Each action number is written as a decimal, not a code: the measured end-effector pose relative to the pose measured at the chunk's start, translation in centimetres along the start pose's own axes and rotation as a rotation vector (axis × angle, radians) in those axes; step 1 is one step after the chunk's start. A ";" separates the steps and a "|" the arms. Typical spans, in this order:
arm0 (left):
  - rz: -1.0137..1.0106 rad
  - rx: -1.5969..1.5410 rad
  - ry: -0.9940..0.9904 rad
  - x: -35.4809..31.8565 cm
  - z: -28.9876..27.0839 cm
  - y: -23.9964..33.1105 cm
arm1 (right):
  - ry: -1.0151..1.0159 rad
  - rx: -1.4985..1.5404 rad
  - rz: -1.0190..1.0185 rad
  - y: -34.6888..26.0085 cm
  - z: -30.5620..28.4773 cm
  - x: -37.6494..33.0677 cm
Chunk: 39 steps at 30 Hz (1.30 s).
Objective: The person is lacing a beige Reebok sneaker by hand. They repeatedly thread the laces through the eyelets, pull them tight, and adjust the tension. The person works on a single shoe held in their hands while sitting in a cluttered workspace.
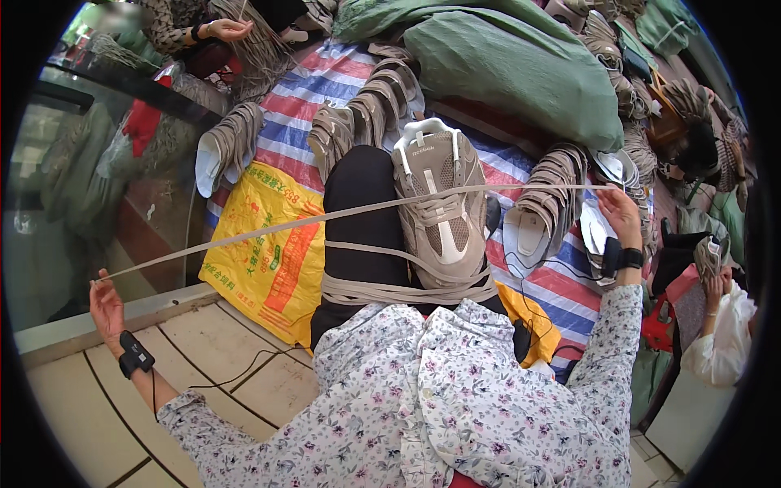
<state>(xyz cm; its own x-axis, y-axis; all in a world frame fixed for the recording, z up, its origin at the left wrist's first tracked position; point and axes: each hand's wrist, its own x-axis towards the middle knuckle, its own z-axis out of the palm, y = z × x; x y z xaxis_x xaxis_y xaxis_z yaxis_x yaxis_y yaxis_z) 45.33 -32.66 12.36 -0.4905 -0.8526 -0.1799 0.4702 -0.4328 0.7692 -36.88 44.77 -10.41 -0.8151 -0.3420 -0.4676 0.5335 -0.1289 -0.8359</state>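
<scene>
- The beige shoe (441, 228) lay on our right leg, toe toward us.
- The fingers of our left hand (107, 311) and right hand (622, 215) pinched opposite ends of a flat lace (268, 231), pulled taut across the shoe.
- Lacing crossed the shoe's lower part, so we judged that begun; the tongue (425, 156) was uncrossed, so upper rows seemed left.
- Spare laces (366, 293) lay across our lap, near nested uppers (553, 191).

One shoe (443, 232) on the lap, one taut lace (358, 209), two near hands (621, 215) with two black wristbands (136, 354), one yellow bag (260, 248) left, one striped sheet (286, 134).
</scene>
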 end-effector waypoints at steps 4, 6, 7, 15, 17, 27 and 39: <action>0.209 0.128 0.091 -0.1 1.3 3.6 | 0.034 0.411 -0.047 -0.6 -5.9 1.9; 0.302 0.135 0.073 -0.6 4.0 4.9 | 0.092 0.522 -0.063 -0.6 -9.2 3.2; 0.312 0.135 0.066 -0.4 5.5 4.5 | 0.126 0.571 -0.079 -1.1 -11.6 3.8; 0.229 0.480 -0.008 1.8 25.5 -22.2 | 0.340 0.172 -0.284 -4.9 -26.9 -2.6; -0.014 0.536 -0.482 2.0 28.6 -28.7 | 0.500 0.077 -0.313 -3.8 -26.3 -4.2; -0.242 0.997 -0.663 -1.4 35.0 -45.7 | 0.293 -0.363 -0.171 1.1 -8.9 -9.2; -0.149 1.256 -0.977 -1.5 36.3 -45.1 | -0.377 -0.247 -0.075 4.0 23.1 -10.5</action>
<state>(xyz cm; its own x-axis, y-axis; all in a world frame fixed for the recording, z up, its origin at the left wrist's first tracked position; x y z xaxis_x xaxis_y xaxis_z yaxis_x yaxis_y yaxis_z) -1.81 -1.23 0.19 -0.9670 -0.1065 -0.2316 -0.2548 0.4341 0.8641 -20.96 26.37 -2.20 -0.6861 -0.6607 -0.3043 0.3695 0.0438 -0.9282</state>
